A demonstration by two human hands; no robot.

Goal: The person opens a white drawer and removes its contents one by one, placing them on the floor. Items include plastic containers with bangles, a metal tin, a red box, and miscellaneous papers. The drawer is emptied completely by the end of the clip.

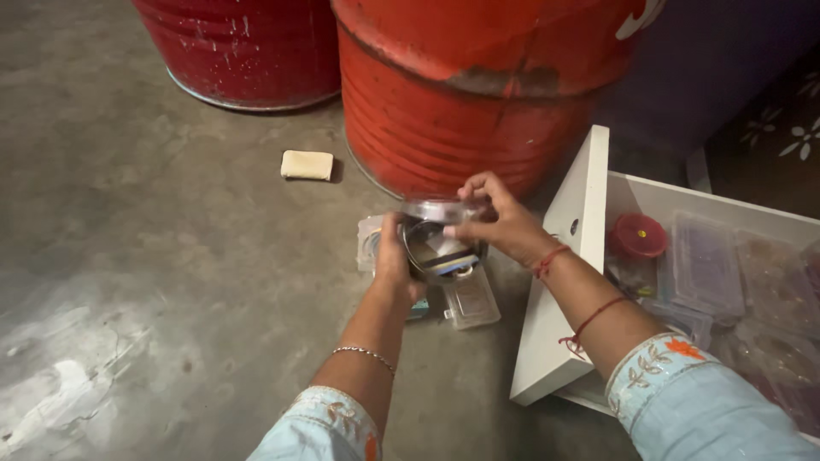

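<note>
Over the bare concrete floor (154, 256), close in front of the nearer red steel drum (461, 111), both hands meet on one small round container (440, 243). It looks like a shiny metal tin with a clear lid; motion blur hides the finer detail. The left hand (393, 260) cups its near side, fingers wrapped around the wall. The right hand (500, 222) comes from above, fingertips pinched on the upper rim or lid edge. Both hands are closed on the tin, which is held off the floor, tilted toward the camera.

Directly under the hands lie clear plastic boxes (468, 300), one beside the left wrist, one below the tin. A pale tan block (307, 165) sits apart on the floor, left of the drum. A second red drum (243, 47) stands behind. To the right, a white drawer (568, 256) rests on the floor, holding more clear packets and a red round lid (637, 235).

Risks, as judged: the tin is tilted, so if the lid comes free suddenly, small contents could spill onto the floor and scatter under the drums. The smooth metal wall may slip in the left hand's grip. A dropped tin would land on the plastic boxes below and could crack them.
</note>
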